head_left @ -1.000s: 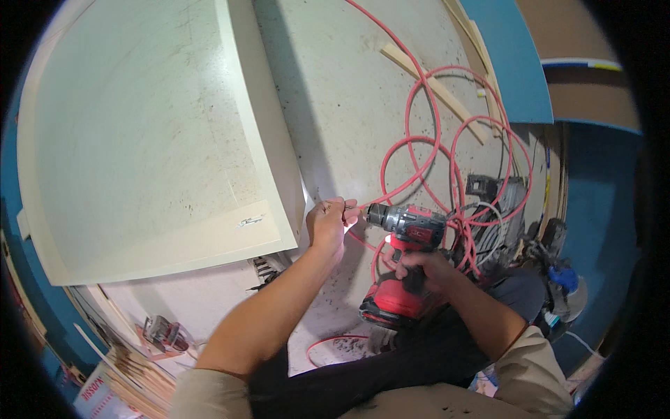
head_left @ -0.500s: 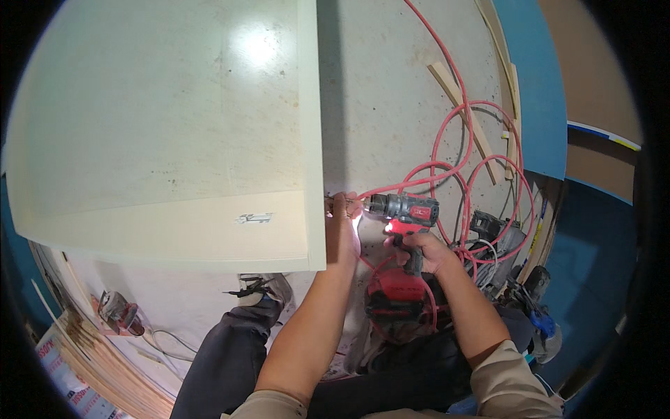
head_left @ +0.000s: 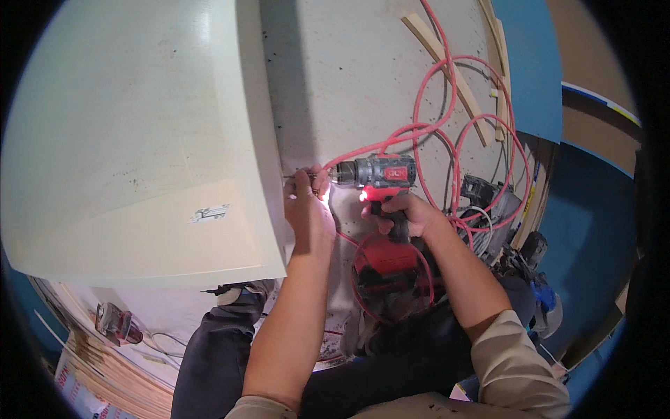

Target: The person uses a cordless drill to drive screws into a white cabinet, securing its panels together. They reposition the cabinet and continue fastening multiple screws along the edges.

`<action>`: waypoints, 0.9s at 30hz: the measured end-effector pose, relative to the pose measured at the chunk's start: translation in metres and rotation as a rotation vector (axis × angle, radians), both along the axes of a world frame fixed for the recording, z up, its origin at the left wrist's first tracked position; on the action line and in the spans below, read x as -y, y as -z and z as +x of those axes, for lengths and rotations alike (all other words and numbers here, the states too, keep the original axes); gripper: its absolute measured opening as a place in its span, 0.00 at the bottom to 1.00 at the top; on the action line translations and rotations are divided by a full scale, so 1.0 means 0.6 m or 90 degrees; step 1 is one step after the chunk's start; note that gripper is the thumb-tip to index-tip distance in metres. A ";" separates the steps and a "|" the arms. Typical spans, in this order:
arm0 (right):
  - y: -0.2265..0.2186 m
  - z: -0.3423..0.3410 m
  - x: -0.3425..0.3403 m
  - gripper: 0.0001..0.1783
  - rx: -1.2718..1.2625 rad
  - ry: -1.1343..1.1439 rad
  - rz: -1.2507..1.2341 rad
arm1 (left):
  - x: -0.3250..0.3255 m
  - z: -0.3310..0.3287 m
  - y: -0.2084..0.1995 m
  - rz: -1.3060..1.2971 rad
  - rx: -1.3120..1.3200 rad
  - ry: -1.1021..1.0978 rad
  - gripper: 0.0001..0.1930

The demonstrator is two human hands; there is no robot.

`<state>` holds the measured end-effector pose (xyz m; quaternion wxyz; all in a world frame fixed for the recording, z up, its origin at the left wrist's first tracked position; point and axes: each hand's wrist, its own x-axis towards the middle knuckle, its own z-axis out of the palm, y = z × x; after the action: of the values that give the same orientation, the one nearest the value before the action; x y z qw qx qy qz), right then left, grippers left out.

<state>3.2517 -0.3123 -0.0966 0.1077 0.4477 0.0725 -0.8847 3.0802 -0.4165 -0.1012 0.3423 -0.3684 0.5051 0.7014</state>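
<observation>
My right hand (head_left: 408, 214) grips the handle of a red and black cordless drill (head_left: 391, 172), which lies level with its chuck to the left. A light on the drill glows white and red. In front of the chuck, the fingers of my left hand (head_left: 308, 202) close around the drill bit (head_left: 330, 174); a thin metal tip pokes out past them, toward the panel. What else they pinch is hidden. Beside that hand stands the edge of a large cream cabinet panel (head_left: 259, 140), with a small printed label (head_left: 209, 213) inside.
A red hose (head_left: 419, 105) loops across the floor beside a wooden strip (head_left: 447, 63). Below the drill sits a red and black rounded machine (head_left: 384, 262). Dusty tools (head_left: 492, 202) lie at right, near a blue board (head_left: 527, 70). A small power tool (head_left: 118, 325) stands at lower left.
The view has shifted, so the hose and floor strip appear higher. Both hands and the drill appear farther left and up, and the cabinet's outer side now shows. Both grips stay the same.
</observation>
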 end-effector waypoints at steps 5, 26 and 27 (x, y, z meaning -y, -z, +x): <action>0.013 0.002 -0.006 0.26 -0.010 -0.019 -0.007 | 0.015 0.000 0.015 0.046 -0.007 0.008 0.08; 0.022 0.011 -0.006 0.26 0.000 -0.034 -0.027 | 0.030 -0.003 0.021 0.040 -0.021 0.048 0.11; 0.020 0.011 -0.005 0.26 -0.001 -0.031 -0.026 | 0.028 -0.003 0.018 0.039 -0.022 0.055 0.11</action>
<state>3.2585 -0.3092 -0.1088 0.1385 0.4430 0.0653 -0.8833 3.0783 -0.4334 -0.1121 0.3747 -0.3234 0.5043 0.7076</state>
